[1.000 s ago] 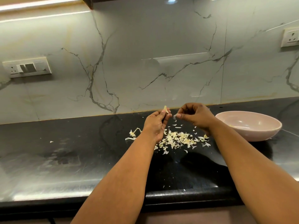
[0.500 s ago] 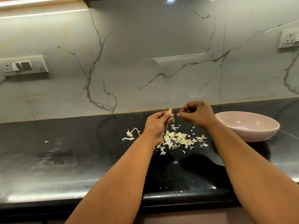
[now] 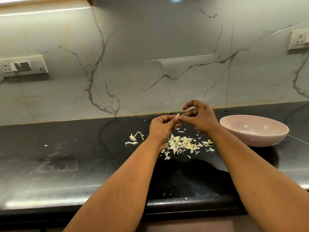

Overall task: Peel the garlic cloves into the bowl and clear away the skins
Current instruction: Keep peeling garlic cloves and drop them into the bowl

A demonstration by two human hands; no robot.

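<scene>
Hands meet above a black stone counter point(image 3: 66, 161), seen from the head camera, the only view. The left hand point(image 3: 163, 127) has its fingers curled, pinching a small garlic clove point(image 3: 178, 115) whose pale tip pokes up between thumb and fingertip. The right hand point(image 3: 199, 117) is pressed up against it, its lower fingers bent onto the same clove while the forefinger arches loosely above; how much of the clove it actually grips I cannot tell, since the fingers hide it.

No brand, label or readable writing shows anywhere; the switch plates are plain.

Below the hands a heap of papery skins point(image 3: 184, 144) lies scattered on the counter, with stray flakes trailing toward the front edge. Just left of the heap sit a garlic root stub with a thin stalk point(image 3: 136, 136) and a curled strip of skin point(image 3: 131, 143), and one lone flake point(image 3: 46, 145) lies well off to the left. A pale pink bowl point(image 3: 274, 138) stands on the counter to the right of the hands, apart from the skins, with something small and yellowish against its inner wall, too small to name.

The counter is glossy and throws back smeared light. Behind it rises a grey marble-look wall point(image 3: 150, 56) with dark veins, a switch and socket plate point(image 3: 23, 66) at left, another socket plate point(image 3: 299, 39) at right, and a strip of light along the top.
</scene>
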